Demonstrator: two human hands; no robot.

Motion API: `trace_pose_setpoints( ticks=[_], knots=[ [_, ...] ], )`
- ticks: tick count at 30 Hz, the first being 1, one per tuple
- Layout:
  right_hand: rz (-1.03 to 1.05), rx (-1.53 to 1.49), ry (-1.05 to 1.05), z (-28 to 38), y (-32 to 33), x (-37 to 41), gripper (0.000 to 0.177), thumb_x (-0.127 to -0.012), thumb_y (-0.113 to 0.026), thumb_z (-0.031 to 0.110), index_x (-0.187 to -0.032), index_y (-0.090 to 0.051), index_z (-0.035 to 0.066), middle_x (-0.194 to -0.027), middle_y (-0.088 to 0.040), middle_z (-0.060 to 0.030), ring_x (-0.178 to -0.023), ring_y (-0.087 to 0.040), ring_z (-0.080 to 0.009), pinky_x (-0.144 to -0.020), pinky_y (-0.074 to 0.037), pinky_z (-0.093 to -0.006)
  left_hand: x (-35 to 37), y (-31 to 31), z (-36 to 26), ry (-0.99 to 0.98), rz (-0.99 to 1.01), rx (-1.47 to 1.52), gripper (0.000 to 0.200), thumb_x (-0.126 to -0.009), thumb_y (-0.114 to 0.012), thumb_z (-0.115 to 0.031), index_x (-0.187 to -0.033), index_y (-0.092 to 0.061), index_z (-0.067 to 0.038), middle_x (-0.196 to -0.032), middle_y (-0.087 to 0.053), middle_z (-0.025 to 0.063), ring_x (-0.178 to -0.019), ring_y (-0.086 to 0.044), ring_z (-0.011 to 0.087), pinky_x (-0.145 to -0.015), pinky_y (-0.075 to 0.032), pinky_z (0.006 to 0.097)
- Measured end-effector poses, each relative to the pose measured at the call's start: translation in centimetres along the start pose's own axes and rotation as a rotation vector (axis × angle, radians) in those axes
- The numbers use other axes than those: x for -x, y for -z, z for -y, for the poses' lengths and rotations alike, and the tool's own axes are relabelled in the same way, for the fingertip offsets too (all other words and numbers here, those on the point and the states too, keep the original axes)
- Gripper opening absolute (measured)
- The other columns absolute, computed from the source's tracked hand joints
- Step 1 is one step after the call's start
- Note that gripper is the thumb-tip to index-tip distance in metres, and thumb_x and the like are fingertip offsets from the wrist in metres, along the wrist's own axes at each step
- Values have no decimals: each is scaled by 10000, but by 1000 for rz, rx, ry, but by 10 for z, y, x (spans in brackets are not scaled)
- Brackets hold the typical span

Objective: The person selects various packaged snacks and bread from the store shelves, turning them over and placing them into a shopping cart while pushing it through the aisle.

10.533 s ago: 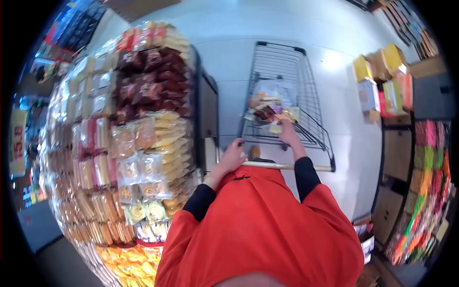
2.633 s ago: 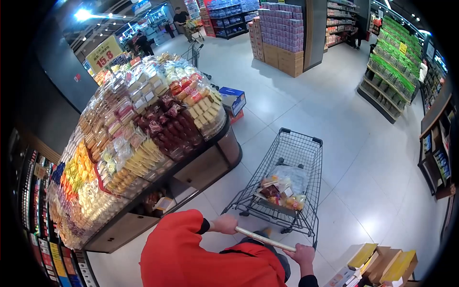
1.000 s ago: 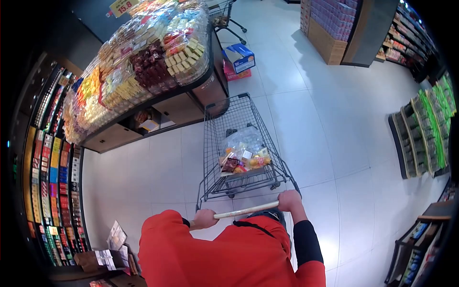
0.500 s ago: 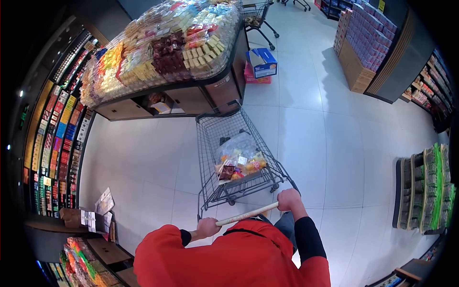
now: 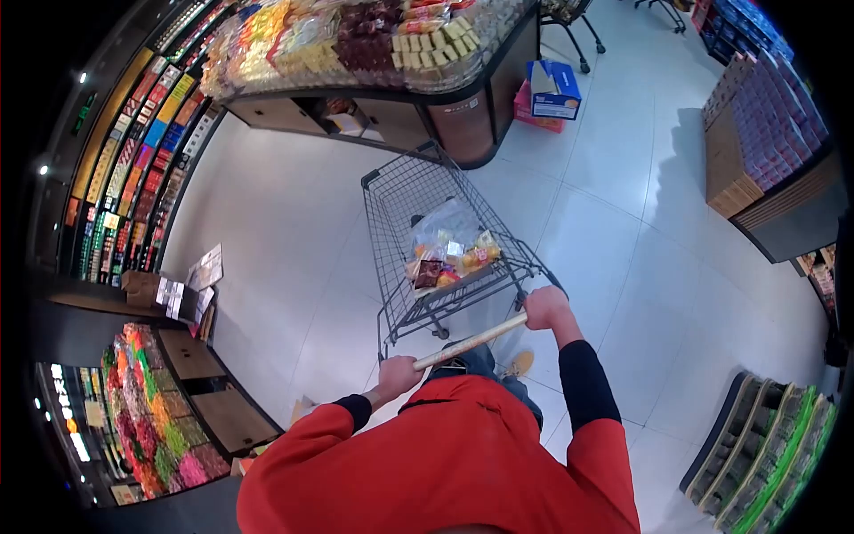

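Observation:
Both my hands grip the pale handle bar (image 5: 471, 341) of a grey wire shopping cart. My left hand (image 5: 399, 376) is closed round the bar's left end, and my right hand (image 5: 547, 308) is wrapped round its right end. Ahead of them stretches the shopping cart (image 5: 391, 233), angled slightly left. Inside its basket lies a clear plastic bag (image 5: 449, 221) with several packaged snacks, among them a dark red packet (image 5: 428, 273) and a yellow-orange one (image 5: 481, 255). The cart's front end is close to the corner of a display counter.
The display counter (image 5: 463, 125), heaped with wrapped snacks, stands ahead. Blue and pink cartons (image 5: 553, 92) sit on the floor beside it. Shelves of goods (image 5: 133, 169) and a candy bin (image 5: 156, 409) line the left. Stacked boxes (image 5: 756, 133) and a low rack (image 5: 761, 454) stand right.
My view has turned right, and the surroundings have shifted. The cart's front appears closer to the display counter's corner. Both hands keep their hold on the handle bar.

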State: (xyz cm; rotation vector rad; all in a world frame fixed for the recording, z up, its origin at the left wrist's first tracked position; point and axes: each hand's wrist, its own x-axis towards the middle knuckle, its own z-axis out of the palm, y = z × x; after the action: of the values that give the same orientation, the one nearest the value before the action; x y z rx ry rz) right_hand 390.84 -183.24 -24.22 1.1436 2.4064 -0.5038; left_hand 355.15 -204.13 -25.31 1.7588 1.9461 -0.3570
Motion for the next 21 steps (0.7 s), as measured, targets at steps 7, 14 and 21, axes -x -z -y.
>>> trace_pose_setpoints(
  ticks=[7, 14, 21],
  knots=[
    [51, 98, 96, -47, 43, -48, 198, -736, -621, 249, -796, -764, 126, -847, -754, -103, -840, -735, -304, -763, -587, -429, -31, 17, -38, 65, -93, 61, 308, -858, -626, -394, -813, -757, -119, -752, -718, 157, -732, -715, 352, -670, -567, 469],
    [51, 218, 125, -81, 100, -127, 190, -739, -615, 253, -782, -758, 136, -799, -738, -96, -811, -727, -308, -747, -586, -427, -88, 58, -46, 137, -89, 214, 363, -898, -592, -422, -818, -755, -107, -756, -713, 178, -730, -711, 378, -652, -559, 490],
    [94, 294, 191, -110, 151, -201, 186, -733, -622, 274, -773, -756, 152, -794, -736, -94, -799, -722, -314, -736, -577, -440, -139, 92, -49, 170, -87, 339, 346, -884, -610, -404, -842, -765, -98, -788, -721, 182, -763, -712, 384, -694, -563, 489]
  ],
)
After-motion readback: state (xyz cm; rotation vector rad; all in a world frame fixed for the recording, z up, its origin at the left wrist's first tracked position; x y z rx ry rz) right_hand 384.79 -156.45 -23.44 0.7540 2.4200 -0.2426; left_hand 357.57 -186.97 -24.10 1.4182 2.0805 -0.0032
